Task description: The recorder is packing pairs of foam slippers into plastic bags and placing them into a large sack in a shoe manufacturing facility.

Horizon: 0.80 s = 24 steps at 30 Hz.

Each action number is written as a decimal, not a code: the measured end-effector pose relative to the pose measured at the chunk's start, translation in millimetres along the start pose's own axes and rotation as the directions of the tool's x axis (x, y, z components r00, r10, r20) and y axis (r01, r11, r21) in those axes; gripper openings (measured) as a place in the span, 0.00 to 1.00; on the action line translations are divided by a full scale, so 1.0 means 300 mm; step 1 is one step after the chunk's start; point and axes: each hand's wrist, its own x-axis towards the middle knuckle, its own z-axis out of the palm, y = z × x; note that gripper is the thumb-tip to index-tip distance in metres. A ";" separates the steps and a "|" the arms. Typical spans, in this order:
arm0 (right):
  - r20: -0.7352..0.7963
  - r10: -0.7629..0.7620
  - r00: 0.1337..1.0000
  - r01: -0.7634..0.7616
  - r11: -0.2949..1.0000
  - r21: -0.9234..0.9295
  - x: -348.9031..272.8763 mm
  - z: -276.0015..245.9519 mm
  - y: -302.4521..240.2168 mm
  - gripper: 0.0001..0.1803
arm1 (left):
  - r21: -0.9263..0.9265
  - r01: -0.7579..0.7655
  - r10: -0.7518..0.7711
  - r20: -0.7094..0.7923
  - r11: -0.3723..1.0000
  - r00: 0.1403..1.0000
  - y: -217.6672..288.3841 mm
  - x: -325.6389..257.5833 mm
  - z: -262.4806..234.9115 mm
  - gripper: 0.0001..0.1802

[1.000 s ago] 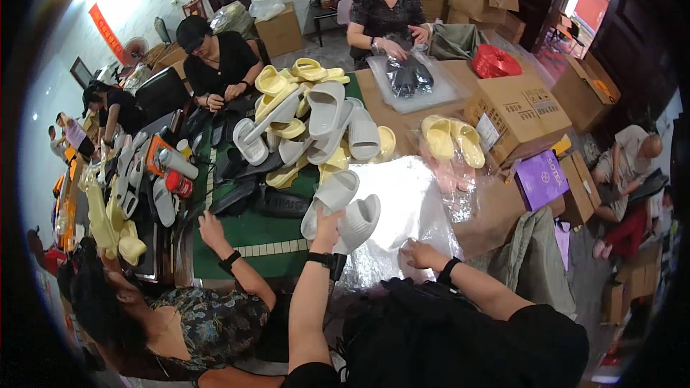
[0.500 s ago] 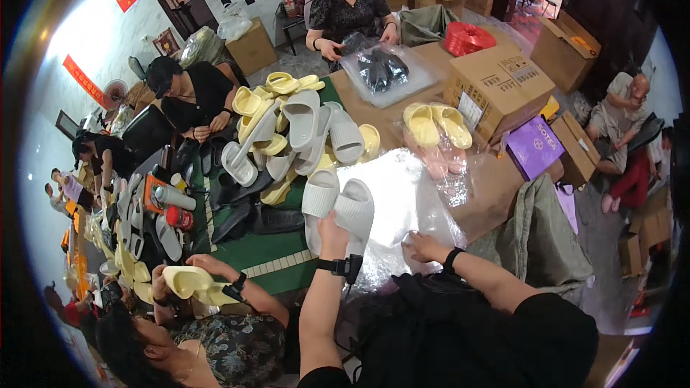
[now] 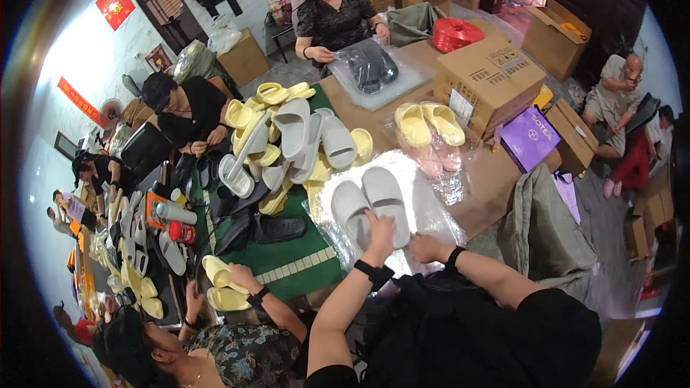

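A pair of grey slippers (image 3: 350,205) lies over a stack of clear plastic bags (image 3: 438,208) at the table's near edge. My left hand (image 3: 381,232) is closed on the pair, its fingers over the lower part of the right-hand slipper. Just right of it, my right hand (image 3: 430,248) has its fingers bent together on the near edge of the top plastic bag; the fingertips are partly hidden. Beyond the bags sits a pair of yellow slippers (image 3: 413,126) on clear plastic, with pink slippers (image 3: 435,162) beside it.
A heap of grey and yellow slippers (image 3: 291,133) covers the green mat's far part, with black slippers (image 3: 279,228) nearer. A cardboard box (image 3: 492,79) and purple box (image 3: 530,138) stand right. Co-workers sit around; one at left holds yellow slippers (image 3: 226,284).
My left hand has carried the grey slippers right, over the plastic bags, and they now lie flatter. My right hand has barely moved. The left co-worker's yellow slippers have shifted right.
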 end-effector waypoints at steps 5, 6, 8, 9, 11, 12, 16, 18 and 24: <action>-0.012 0.063 0.998 -0.063 0.998 -0.005 -0.092 0.043 0.048 0.30 | 0.844 0.202 -0.264 -0.075 0.496 0.962 -0.135 -0.101 0.128 0.26; 0.044 0.059 0.997 -0.057 0.998 -0.041 -0.087 0.042 0.046 0.29 | 0.920 0.073 -0.281 0.041 0.385 0.959 -0.148 -0.128 0.117 0.22; -0.021 0.033 0.999 -0.033 0.999 -0.019 -0.082 0.043 0.037 0.27 | 0.975 -0.116 -0.396 0.184 0.189 0.900 -0.179 -0.168 0.064 0.20; -0.084 0.008 0.996 -0.008 1.000 0.001 -0.076 0.043 0.029 0.25 | 0.976 -0.110 -0.387 0.176 0.187 0.905 -0.200 -0.186 0.028 0.20; -0.114 0.046 0.992 -0.041 0.998 0.049 -0.075 0.074 0.059 0.24 | 0.935 -0.355 -0.199 0.346 -0.009 0.917 -0.214 -0.217 0.082 0.19; -0.143 0.080 0.987 -0.067 0.993 0.093 -0.079 0.094 0.080 0.22 | 0.952 -0.304 -0.165 0.296 -0.023 0.941 -0.212 -0.235 0.128 0.19; 0.229 0.207 0.951 -0.258 0.941 0.220 -0.027 -0.127 0.023 0.19 | 0.980 -0.021 -0.197 -0.019 -0.199 0.980 -0.245 -0.232 0.000 0.20; 0.001 0.243 0.970 -0.210 0.834 0.510 0.030 -0.197 -0.033 0.24 | 0.925 -0.293 -0.397 0.182 -0.242 0.900 -0.254 -0.230 -0.167 0.16; -0.482 0.127 0.867 -0.001 0.968 0.252 0.195 -0.243 -0.026 0.31 | 0.573 -0.581 -0.198 0.592 -0.578 0.781 -0.232 -0.281 -0.067 0.16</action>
